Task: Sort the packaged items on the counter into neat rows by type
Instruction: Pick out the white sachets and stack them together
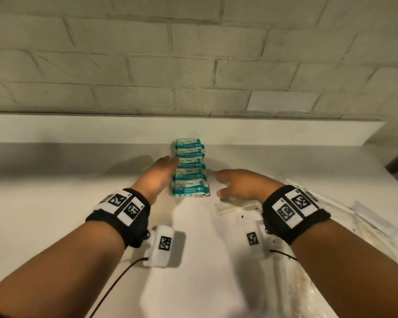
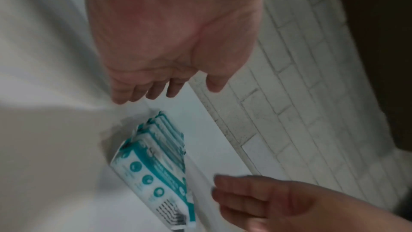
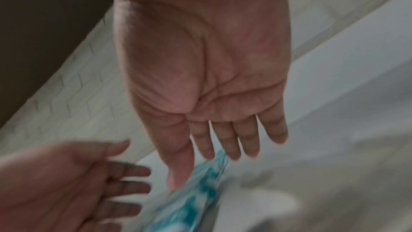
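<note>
Several teal-and-white packets (image 1: 190,168) lie overlapped in one row on the white counter (image 1: 55,198), running away from me toward the wall. My left hand (image 1: 161,171) lies along the row's left side with straight fingers and holds nothing. My right hand (image 1: 237,183) hovers a little to the right of the row, fingers spread and empty. The left wrist view shows the same packets (image 2: 156,165) below my open left hand (image 2: 169,84), with the right hand (image 2: 267,200) beside them. The blurred right wrist view shows the right hand's fingers (image 3: 236,140) straight above the packets (image 3: 200,191).
Clear plastic-wrapped items (image 1: 363,216) lie in a loose heap at the right of the counter, one small clear packet (image 1: 237,208) just under my right hand. A raised white ledge (image 1: 101,127) and a painted brick wall (image 1: 193,65) close off the back.
</note>
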